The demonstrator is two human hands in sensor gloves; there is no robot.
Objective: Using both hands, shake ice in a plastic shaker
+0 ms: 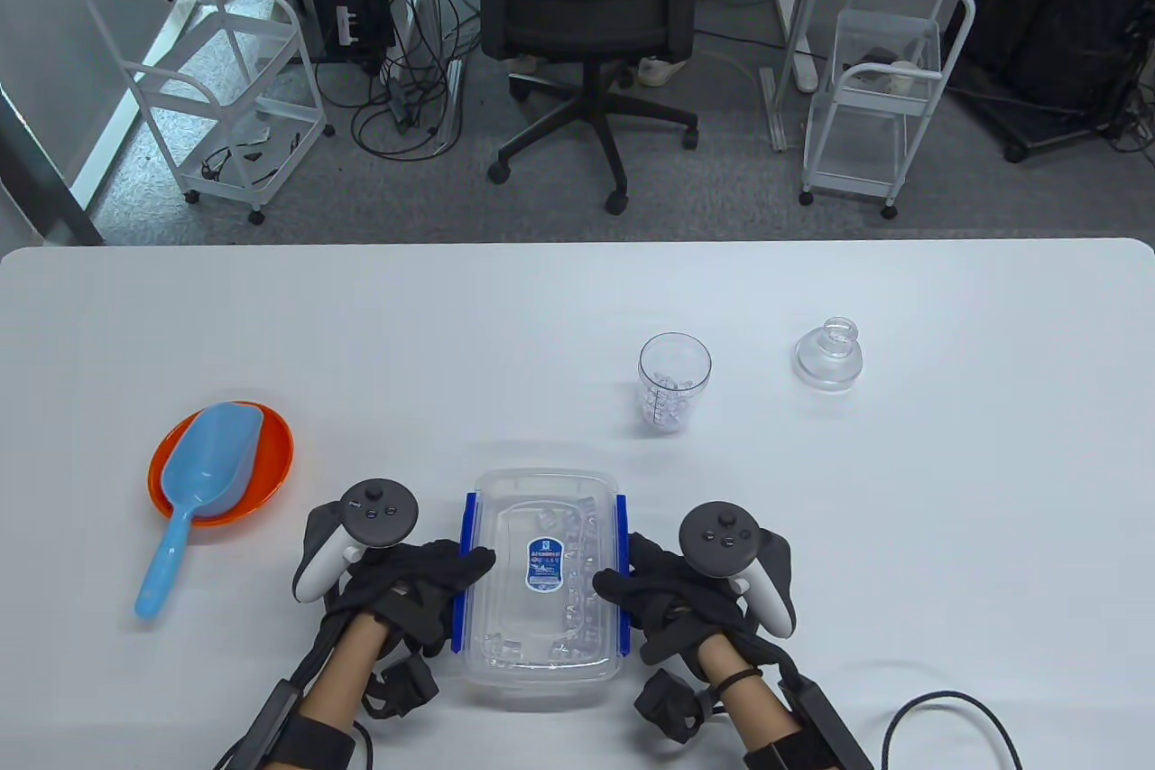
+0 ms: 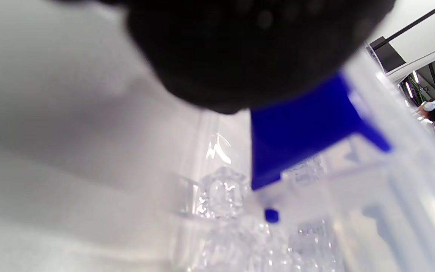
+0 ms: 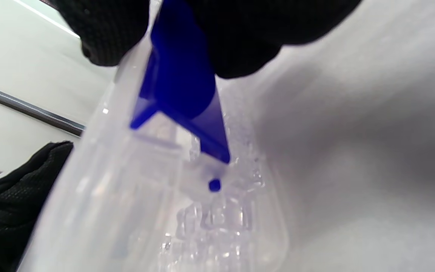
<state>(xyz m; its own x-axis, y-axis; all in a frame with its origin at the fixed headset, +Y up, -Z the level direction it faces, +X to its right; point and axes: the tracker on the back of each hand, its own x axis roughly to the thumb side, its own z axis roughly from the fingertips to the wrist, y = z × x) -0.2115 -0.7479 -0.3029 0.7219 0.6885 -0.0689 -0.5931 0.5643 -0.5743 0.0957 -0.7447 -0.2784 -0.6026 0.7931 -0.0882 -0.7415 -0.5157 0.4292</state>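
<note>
Both hands (image 1: 424, 580) grip labelled ice box (image 1: 544, 662).

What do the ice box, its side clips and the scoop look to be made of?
Box: clear, glossy plastic by the look; ice cubes show through lid and walls. Clips: opaque blue plastic, smooth, seemingly rigid moulded flaps. Scoop: light blue plastic, one piece, slightly satin. None can be confirmed by sight alone.

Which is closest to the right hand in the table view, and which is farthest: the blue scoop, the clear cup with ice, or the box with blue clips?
1. Clear plastic box with blue clips: touching the right hand, on its left.
2. Clear plastic cup holding ice: farther up the table.
3. Blue plastic scoop: far left, on the orange plate.
</note>
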